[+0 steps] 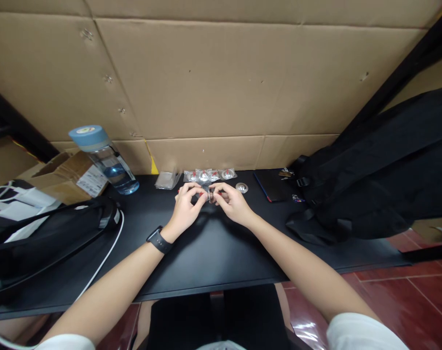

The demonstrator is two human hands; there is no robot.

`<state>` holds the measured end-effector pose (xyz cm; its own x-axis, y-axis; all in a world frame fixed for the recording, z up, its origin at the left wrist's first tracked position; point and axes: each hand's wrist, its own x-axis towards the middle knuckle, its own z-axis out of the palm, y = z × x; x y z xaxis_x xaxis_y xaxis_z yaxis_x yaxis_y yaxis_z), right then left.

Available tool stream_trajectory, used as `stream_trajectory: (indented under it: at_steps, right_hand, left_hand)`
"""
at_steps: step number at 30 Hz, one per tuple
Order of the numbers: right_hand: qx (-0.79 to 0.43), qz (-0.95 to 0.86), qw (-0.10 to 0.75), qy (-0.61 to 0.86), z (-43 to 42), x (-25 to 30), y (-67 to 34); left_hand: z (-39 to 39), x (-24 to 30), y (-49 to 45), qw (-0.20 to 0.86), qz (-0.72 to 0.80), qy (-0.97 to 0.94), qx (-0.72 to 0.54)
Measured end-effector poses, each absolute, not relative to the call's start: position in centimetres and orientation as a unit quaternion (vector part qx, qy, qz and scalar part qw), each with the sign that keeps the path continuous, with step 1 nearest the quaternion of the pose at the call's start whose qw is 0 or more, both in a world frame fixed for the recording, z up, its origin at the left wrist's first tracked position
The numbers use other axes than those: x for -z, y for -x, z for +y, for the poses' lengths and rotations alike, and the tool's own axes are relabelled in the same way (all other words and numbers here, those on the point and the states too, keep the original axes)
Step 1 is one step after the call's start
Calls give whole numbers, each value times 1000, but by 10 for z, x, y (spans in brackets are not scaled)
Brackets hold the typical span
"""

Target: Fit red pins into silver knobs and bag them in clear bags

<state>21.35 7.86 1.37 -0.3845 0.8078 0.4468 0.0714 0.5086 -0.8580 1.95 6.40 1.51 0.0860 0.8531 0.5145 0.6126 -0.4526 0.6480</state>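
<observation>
My left hand (186, 204) and my right hand (232, 203) meet above the dark table, thumbs and fingers pinched. Between them is a small round metal disc (211, 194), seen nearly edge-on; both hands grip it from opposite sides. Something red shows by the left fingers, but the fingers hide most of it. Just behind my hands several shiny round discs in clear plastic bags (204, 175) with red marks lie in a row. To the right of my right hand lies a loose silver disc (242, 187). A stack of clear plastic bags (167, 180) sits behind my left hand.
On the left stand a water bottle (111, 163) with a blue lid, an open cardboard box (70, 175) and a black bag (57, 238) with a white cable (106, 257). A dark flat notebook (271, 186), keys (286, 173) and a large black backpack (374, 170) are on the right. Cardboard (213, 87) forms the back wall.
</observation>
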Motion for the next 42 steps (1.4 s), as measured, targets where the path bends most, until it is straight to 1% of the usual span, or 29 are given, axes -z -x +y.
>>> stream_trajectory:
  at_steps: [5, 11, 16, 22, 26, 34, 38, 42]
  right_hand:
    - [-437, -716, 463, 285, 84, -7, -214]
    - [-426, -742, 438, 276, 85, -9, -218]
    - [-363, -786, 406, 292, 83, -14, -222]
    - [-235, -835, 383, 319, 88, -17, -229]
    - [-206, -842, 360, 344, 93, -16, -235]
    - [-167, -858, 327, 358, 97, -21, -241]
    - [-124, -877, 249, 392, 93, -30, -246]
    - [-86, -872, 178, 449, 87, -38, -250]
  left_hand:
    - [66, -12, -18, 137, 519, -725, -432]
    - [68, -10, -16, 131, 536, -735, -396]
    - [68, -13, -13, 114, 497, -771, -381]
    - [70, -16, 0, 19, 476, -845, -242]
    - [72, -10, 7, -28, 462, -867, -184]
    - [70, -6, 4, 29, 462, -876, -134]
    - [68, -5, 4, 68, 463, -875, -123]
    - [66, -4, 4, 73, 460, -878, -108]
